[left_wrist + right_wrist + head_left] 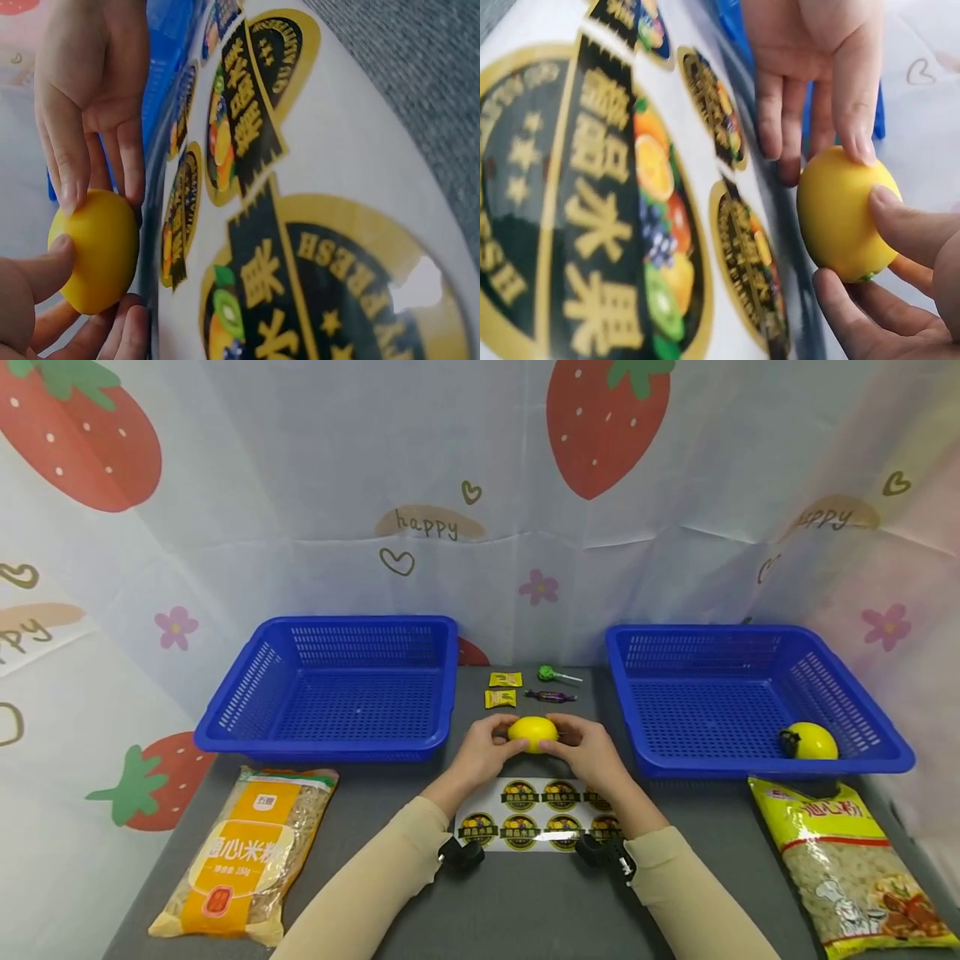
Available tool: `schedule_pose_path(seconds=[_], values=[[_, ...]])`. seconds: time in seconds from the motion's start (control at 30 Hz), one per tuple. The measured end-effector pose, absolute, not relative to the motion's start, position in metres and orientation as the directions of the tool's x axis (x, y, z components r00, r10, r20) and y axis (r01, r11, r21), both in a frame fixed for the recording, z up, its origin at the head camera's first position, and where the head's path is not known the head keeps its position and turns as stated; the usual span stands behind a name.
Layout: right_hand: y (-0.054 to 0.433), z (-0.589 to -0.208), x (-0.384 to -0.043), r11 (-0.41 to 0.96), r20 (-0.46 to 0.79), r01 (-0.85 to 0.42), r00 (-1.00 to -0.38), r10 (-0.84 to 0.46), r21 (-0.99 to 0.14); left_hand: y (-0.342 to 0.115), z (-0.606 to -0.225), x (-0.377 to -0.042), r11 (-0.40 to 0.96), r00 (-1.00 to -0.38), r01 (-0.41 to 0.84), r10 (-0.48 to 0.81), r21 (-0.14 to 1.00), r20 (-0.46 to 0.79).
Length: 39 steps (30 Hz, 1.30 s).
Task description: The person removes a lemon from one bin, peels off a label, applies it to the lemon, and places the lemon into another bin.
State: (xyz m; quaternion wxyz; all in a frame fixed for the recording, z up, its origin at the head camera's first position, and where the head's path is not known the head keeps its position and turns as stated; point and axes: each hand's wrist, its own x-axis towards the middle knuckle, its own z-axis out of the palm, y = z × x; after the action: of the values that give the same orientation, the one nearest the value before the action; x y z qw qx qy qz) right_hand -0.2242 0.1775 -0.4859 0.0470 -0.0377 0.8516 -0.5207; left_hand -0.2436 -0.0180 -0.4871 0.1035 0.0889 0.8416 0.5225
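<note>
A smooth yellow lemon (533, 734) is held between both hands above the table's middle. My left hand (482, 750) grips its left end, thumb toward me and fingers behind. From the other side my right hand (592, 752) holds the right end the same way. The right wrist view shows a small green tip on the lemon (847, 214), near the right fingers. Just in front of the hands lies a white sheet of round black-and-gold fruit stickers (540, 817). In the left wrist view the lemon (101, 251) has both thumbs on its near face.
Two blue baskets stand at the back, one left (322, 747) and one right (750, 766); the right holds a yellow fruit (816, 742) with a dark top. Between them lie two yellow-wrapped candies (506, 680), a green lollipop (547, 673) and a purple-wrapped candy (552, 697). Food bags (243, 852) (855, 868) flank the front.
</note>
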Motion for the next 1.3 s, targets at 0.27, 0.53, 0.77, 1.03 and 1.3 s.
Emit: schedule_pose_path(seconds=[0.27,0.53,0.77,1.03,1.3], values=[[0.178,-0.492,-0.226,0.461,-0.054,-0.001,-0.993,-0.107,-0.887,-0.017,-0.491,-0.246,0.463,-0.959,0.045,0.269,0.885,-0.092],[0.180,-0.488,-0.225,0.451,-0.082,0.021,-0.990,-0.115,-0.893,-0.020,-0.488,-0.246,0.452,-0.952,0.012,0.277,0.892,-0.128],[0.183,-0.479,-0.219,0.525,-0.084,0.019,-0.991,-0.101,-0.851,-0.031,-0.484,-0.240,0.462,-0.953,-0.006,0.265,0.887,-0.145],[0.177,-0.469,-0.216,0.580,-0.074,0.005,-0.993,-0.096,-0.815,-0.039,-0.478,-0.233,0.518,-0.957,0.031,0.263,0.855,-0.124],[0.164,-0.467,-0.236,0.612,-0.071,0.007,-0.994,-0.079,-0.790,-0.022,-0.478,-0.246,0.533,-0.953,0.043,0.275,0.845,-0.125]])
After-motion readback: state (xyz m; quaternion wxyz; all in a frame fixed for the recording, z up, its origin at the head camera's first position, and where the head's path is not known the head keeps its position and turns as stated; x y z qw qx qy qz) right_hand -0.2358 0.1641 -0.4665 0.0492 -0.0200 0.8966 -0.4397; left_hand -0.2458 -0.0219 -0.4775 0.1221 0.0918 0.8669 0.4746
